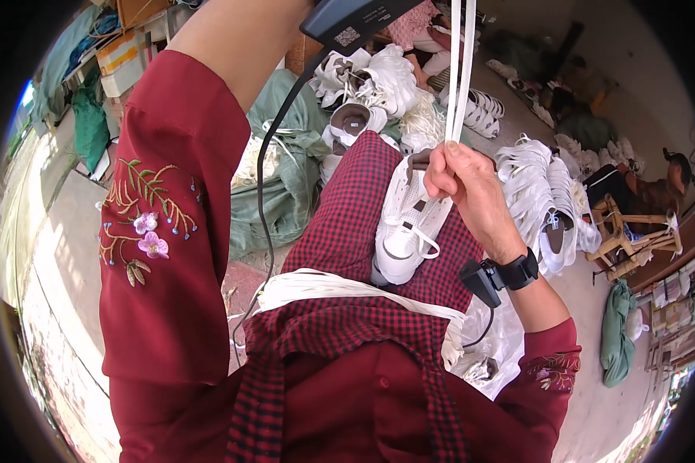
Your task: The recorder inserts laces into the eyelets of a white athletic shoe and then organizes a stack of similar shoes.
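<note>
A white sneaker (400,245) rests on my lap, toe toward me, on the red and black checked cloth. Its lace is partly threaded, with a loop hanging at the toe side. My right hand (471,189) is closed beside the shoe's collar, pinching white shoelace (457,85) strands that run straight up out of the picture. My left arm is raised past the upper edge, so the left hand is hidden; a black device on a cable shows at that wrist. A bundle of white laces (340,289) lies across my lap.
Heaps of white shoes (390,81) lie ahead, beside a green sack (274,208). More shoes with laces (544,193) stand to the right, near a wooden stool (625,231). A person in pink (413,27) sits ahead. The black cable (262,177) hangs past my left side.
</note>
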`<state>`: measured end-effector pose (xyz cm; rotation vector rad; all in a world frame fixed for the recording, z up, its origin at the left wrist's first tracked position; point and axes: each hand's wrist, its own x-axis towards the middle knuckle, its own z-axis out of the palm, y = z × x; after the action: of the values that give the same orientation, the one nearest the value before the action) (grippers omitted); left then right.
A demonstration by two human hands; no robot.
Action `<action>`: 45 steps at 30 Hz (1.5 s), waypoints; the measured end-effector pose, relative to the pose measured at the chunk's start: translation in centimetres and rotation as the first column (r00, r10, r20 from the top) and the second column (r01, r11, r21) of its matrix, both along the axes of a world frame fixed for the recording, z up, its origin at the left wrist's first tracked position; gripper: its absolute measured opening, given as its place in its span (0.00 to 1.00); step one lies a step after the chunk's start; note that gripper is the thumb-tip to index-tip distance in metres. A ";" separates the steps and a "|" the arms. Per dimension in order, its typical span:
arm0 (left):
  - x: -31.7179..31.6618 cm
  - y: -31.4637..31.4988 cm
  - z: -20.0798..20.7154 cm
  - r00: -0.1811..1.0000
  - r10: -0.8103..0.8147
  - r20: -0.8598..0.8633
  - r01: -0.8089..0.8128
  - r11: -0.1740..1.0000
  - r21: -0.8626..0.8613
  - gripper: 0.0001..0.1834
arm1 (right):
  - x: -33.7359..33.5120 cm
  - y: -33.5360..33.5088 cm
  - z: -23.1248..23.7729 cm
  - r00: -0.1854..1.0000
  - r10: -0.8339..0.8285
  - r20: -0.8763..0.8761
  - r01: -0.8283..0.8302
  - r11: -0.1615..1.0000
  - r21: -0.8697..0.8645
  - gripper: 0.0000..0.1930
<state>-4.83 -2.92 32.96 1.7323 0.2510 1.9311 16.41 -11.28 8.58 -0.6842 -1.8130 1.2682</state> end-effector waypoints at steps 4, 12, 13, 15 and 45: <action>-0.2 -1.3 -4.7 0.596 0.799 -0.077 -0.734 0.582 0.350 0.17 | 2.0 4.6 -4.0 0.989 -0.133 -0.056 0.124 0.981 -0.151 0.20; -0.9 -6.3 -28.6 0.389 0.120 -0.913 -0.158 0.985 0.062 0.12 | 2.7 9.4 -7.0 0.995 -0.091 -0.046 0.079 0.973 -0.215 0.17; -0.9 -6.6 -30.9 0.444 0.106 -0.890 -0.108 0.992 0.064 0.12 | 2.5 9.4 -7.0 0.994 -0.103 -0.042 0.092 0.973 -0.212 0.17; -0.2 -7.0 -33.4 0.510 -0.013 -0.860 -0.100 0.992 -0.075 0.14 | 2.6 9.4 -7.0 0.990 -0.135 -0.043 0.122 0.968 -0.221 0.17; 3.1 -8.5 -36.5 0.724 0.306 -0.618 -0.415 0.909 -0.035 0.10 | 2.3 8.8 -6.8 0.987 -0.161 -0.004 0.157 0.967 -0.200 0.15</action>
<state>-1.77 -11.40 -3.55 2.2587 1.0334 1.4560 18.73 -2.48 1.77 -0.9050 -1.5937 1.3537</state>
